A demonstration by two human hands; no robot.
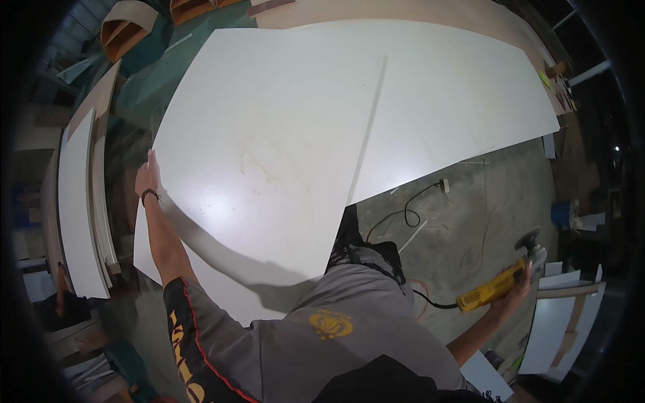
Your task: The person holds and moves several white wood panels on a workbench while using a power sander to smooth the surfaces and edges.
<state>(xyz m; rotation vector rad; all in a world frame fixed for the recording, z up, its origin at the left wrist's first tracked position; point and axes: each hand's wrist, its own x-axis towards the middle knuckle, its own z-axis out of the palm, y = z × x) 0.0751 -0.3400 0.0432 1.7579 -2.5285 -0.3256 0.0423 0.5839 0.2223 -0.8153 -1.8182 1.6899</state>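
Grey fabric shirt [282, 349] nearest. Large, smooth, flat white panel [269, 114] lies ahead, mostly left. Left hand [147, 176], nearer to it, touches its left edge; can't tell how far it closes. Right hand [517, 293] wraps a yellow, long-bodied corded power tool [485, 289], dark round disc [527, 240], axis rising rightward, clear of panel.

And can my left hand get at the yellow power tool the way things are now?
Probably not from there: your left hand is at the left edge of the white board, while the yellow power tool is off to the right, in your right hand.
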